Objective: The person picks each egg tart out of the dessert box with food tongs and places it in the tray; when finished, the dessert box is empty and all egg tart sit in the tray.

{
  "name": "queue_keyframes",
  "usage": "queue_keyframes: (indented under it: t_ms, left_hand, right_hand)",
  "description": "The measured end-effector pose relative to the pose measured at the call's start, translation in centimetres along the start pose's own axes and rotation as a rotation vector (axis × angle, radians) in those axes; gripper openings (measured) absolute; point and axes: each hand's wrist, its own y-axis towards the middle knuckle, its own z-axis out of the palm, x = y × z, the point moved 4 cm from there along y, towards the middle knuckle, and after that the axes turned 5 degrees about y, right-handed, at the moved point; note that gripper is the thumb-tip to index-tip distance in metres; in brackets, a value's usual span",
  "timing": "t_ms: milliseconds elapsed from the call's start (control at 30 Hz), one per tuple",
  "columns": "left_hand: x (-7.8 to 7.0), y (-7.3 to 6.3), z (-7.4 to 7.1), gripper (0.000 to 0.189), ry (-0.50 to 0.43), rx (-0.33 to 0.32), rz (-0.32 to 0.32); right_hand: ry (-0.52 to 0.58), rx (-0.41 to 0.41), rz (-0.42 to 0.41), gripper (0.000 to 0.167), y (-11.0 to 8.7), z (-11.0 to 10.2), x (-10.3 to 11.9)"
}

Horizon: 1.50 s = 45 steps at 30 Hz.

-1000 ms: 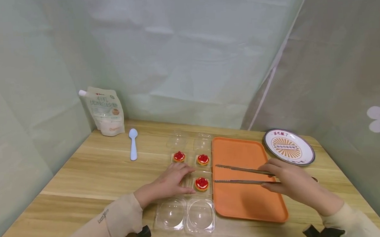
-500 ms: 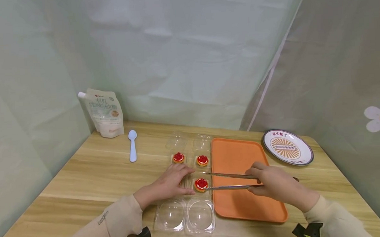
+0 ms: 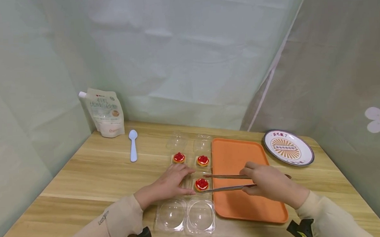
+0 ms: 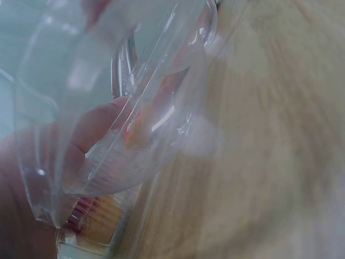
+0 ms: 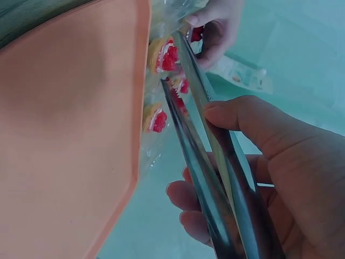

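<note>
Passable gap btwn spoon (image 3: 133,145) & far-L clear box (image 3: 176,143); tongs (image 5: 234,167) obstruct over tray (image 3: 245,208).

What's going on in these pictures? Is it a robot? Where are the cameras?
No robot here, just a person using two bare hands! One camera sits on the person's head and looks down. Two more sit on the wrists, so their pictures look close-up and tilted.

On the wooden table are little red-topped tarts in open clear boxes, an orange tray, a plate, a blue spoon and a pouch.

The right hand holds metal tongs, like long pinching fingers. Their tips are on either side of one tart; it's hard to tell if they touch it. The left hand is over the boxes, but I can't tell whether it grips one.
</note>
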Motion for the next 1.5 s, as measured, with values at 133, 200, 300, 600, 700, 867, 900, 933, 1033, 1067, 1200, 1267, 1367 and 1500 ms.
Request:
queue_keyframes:
  t_ms: [133, 200, 300, 600, 700, 867, 900, 933, 1033, 1067, 1200, 1267, 1367, 1500]
  left_hand:
    - [0.0, 0.0, 0.1, 0.068, -0.007, 0.007, -0.005]
    - [0.0, 0.0, 0.1, 0.068, -0.012, 0.012, -0.009]
    - [0.0, 0.0, 0.2, 0.068, -0.016, 0.018, -0.014]
    - [0.1, -0.1, 0.2, 0.069, -0.031, 0.034, -0.016]
    - [0.0, -0.1, 0.2, 0.069, -0.033, 0.036, -0.015]
    - [0.0, -0.2, 0.1, 0.069, -0.027, 0.028, -0.009]
    - [0.0, -0.2, 0.1, 0.068, -0.024, 0.025, -0.007]
    - [0.0, -0.1, 0.0, 0.068, -0.023, 0.022, -0.006]
    - [-0.1, -0.1, 0.0, 0.068, -0.021, 0.013, -0.003]
    - [-0.1, -0.1, 0.0, 0.068, -0.02, 0.012, -0.002]
    - [0.0, -0.1, 0.0, 0.068, -0.016, 0.014, -0.005]
    - [0.0, -0.1, 0.0, 0.069, -0.014, 0.018, -0.008]
    - [0.0, -0.1, 0.0, 0.069, -0.018, 0.024, -0.012]
    - [0.0, -0.1, 0.1, 0.07, -0.025, 0.027, -0.015]
  right_hand:
    - [-0.049, 0.005, -0.02, 0.026, 0.5, -0.1, 0.3]
    - [-0.064, 0.007, -0.031, 0.026, 0.7, -0.2, 0.5]
    - [-0.071, 0.008, -0.045, 0.025, 1.0, -0.3, 0.6]
    - [-0.065, 0.045, -0.057, 0.025, 1.2, 0.1, 0.8]
    - [-0.066, 0.048, -0.064, 0.024, 1.2, 0.1, 0.8]
    - [-0.067, 0.042, -0.075, 0.022, 1.1, 0.1, 0.8]
    - [-0.068, 0.04, -0.074, 0.022, 1.1, 0.1, 0.8]
    - [-0.068, 0.036, -0.076, 0.021, 1.1, 0.0, 0.8]
    - [-0.064, 0.023, -0.078, 0.02, 1.0, -0.2, 0.9]
    - [-0.061, 0.019, -0.08, 0.02, 1.0, -0.2, 0.9]
    - [-0.053, 0.011, -0.067, 0.021, 0.9, -0.4, 0.8]
    - [-0.042, 0.012, -0.054, 0.021, 0.8, -0.5, 0.7]
    - [-0.031, 0.012, -0.026, 0.022, 0.6, -0.8, 0.5]
    - [-0.022, 0.0, -0.003, 0.023, 0.3, -1.4, 0.4]
